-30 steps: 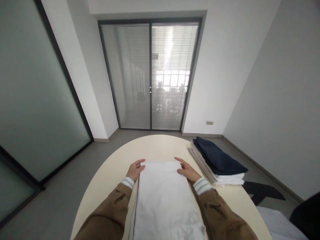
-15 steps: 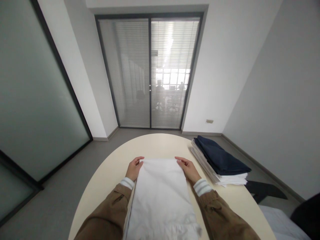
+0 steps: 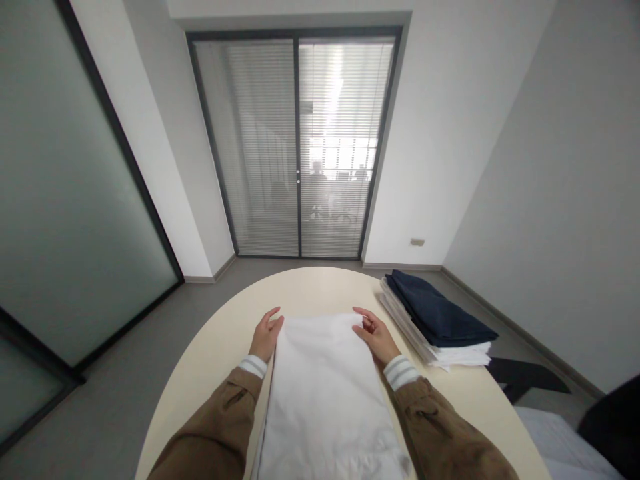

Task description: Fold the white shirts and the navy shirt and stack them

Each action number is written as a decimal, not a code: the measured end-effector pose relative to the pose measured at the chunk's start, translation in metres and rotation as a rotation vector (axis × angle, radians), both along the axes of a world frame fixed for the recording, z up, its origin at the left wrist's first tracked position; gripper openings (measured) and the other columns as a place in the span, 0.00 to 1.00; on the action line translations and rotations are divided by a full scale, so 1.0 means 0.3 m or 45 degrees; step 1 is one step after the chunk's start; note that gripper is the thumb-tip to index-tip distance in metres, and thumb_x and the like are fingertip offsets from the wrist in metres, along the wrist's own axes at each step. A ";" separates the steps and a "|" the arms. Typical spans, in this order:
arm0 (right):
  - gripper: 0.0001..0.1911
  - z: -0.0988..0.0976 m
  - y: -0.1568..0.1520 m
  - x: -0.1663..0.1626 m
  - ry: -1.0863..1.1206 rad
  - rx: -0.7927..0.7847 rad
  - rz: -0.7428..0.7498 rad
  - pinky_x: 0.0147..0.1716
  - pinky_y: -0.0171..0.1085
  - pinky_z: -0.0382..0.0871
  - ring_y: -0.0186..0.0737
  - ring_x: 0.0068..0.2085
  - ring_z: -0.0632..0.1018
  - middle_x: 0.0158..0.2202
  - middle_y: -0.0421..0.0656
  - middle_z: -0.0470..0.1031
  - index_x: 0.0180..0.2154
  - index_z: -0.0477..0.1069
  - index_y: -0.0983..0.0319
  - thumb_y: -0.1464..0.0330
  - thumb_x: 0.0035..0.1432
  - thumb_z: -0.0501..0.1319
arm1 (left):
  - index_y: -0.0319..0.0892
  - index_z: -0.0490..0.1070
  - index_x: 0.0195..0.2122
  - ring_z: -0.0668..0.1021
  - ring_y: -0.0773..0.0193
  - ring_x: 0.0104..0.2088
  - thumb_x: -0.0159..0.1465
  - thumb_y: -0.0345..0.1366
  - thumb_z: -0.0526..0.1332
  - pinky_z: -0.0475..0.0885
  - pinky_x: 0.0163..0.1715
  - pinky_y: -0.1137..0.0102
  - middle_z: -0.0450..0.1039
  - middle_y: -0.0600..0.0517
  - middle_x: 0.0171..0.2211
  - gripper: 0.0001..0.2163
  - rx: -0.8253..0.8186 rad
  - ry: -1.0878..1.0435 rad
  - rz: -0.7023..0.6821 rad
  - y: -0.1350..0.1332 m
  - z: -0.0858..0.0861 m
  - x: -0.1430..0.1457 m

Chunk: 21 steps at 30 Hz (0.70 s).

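Far half of the table [image 3: 310,287] is bare, so hands can slide fwd w/o hitting anything. Left side also bare out to the rim. Right side is tighter: a stack of folded clothes [image 3: 440,323] sits near the right hand [image 3: 376,335], blocking reach that way. White cloth [image 3: 325,393] fills the middle btwn both arms.

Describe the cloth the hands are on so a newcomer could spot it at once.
On the round cream table, directly before the person, lies a long white cloth, its far corners under the left hand and right hand. Unlike the folded stack at right, it has no navy top.
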State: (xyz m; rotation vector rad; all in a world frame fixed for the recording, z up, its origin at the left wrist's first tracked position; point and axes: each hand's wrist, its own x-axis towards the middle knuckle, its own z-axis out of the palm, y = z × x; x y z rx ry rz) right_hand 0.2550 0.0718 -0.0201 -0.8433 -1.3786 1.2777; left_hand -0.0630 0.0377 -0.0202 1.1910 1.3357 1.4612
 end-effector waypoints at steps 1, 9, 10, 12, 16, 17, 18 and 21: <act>0.33 -0.003 -0.001 0.000 0.021 -0.021 0.028 0.37 0.37 0.71 0.39 0.36 0.77 0.35 0.41 0.78 0.54 0.68 0.59 0.58 0.47 0.72 | 0.34 0.67 0.58 0.79 0.60 0.28 0.55 0.56 0.65 0.73 0.33 0.66 0.77 0.52 0.24 0.36 -0.021 0.019 0.012 -0.001 -0.002 -0.002; 0.26 -0.012 0.014 -0.017 -0.072 -0.085 -0.171 0.22 0.32 0.60 0.31 0.22 0.68 0.23 0.38 0.74 0.43 0.74 0.64 0.50 0.51 0.67 | 0.36 0.78 0.45 0.82 0.56 0.37 0.54 0.48 0.69 0.77 0.40 0.65 0.82 0.44 0.35 0.23 0.033 0.027 0.199 0.001 0.009 0.013; 0.27 -0.011 0.015 -0.019 -0.056 -0.081 -0.174 0.23 0.32 0.61 0.32 0.23 0.69 0.24 0.38 0.75 0.44 0.74 0.64 0.50 0.50 0.68 | 0.36 0.79 0.44 0.82 0.56 0.39 0.55 0.47 0.69 0.77 0.41 0.65 0.82 0.43 0.36 0.21 0.052 0.014 0.223 0.000 0.012 0.018; 0.27 -0.008 0.015 -0.023 -0.018 -0.078 -0.167 0.24 0.32 0.63 0.33 0.25 0.72 0.26 0.40 0.76 0.45 0.73 0.63 0.51 0.49 0.69 | 0.37 0.79 0.43 0.82 0.55 0.40 0.56 0.46 0.69 0.77 0.43 0.64 0.82 0.42 0.38 0.20 0.069 0.003 0.246 -0.001 0.018 0.025; 0.26 -0.011 0.009 -0.021 0.021 -0.066 -0.157 0.28 0.34 0.68 0.36 0.29 0.76 0.31 0.43 0.79 0.46 0.73 0.62 0.54 0.49 0.70 | 0.37 0.79 0.43 0.82 0.55 0.42 0.56 0.45 0.69 0.77 0.44 0.65 0.82 0.42 0.39 0.19 0.073 0.002 0.246 -0.004 0.023 0.027; 0.26 -0.014 0.008 -0.020 0.020 -0.058 -0.160 0.28 0.34 0.69 0.37 0.29 0.77 0.32 0.43 0.80 0.46 0.73 0.62 0.54 0.49 0.70 | 0.36 0.79 0.43 0.82 0.55 0.41 0.56 0.45 0.69 0.77 0.43 0.66 0.82 0.43 0.38 0.19 0.071 0.002 0.241 -0.005 0.022 0.025; 0.26 -0.017 0.008 -0.018 0.013 -0.052 -0.167 0.28 0.35 0.69 0.37 0.29 0.77 0.32 0.44 0.80 0.45 0.74 0.62 0.53 0.49 0.70 | 0.36 0.78 0.44 0.83 0.56 0.39 0.56 0.46 0.69 0.78 0.41 0.66 0.82 0.43 0.36 0.20 0.065 0.003 0.232 -0.005 0.021 0.022; 0.24 -0.027 0.009 -0.014 -0.027 -0.038 -0.223 0.27 0.35 0.68 0.37 0.28 0.76 0.30 0.44 0.80 0.42 0.76 0.63 0.52 0.49 0.69 | 0.34 0.76 0.48 0.83 0.57 0.31 0.56 0.46 0.69 0.78 0.34 0.67 0.82 0.46 0.28 0.24 0.003 0.020 0.165 -0.008 0.015 0.017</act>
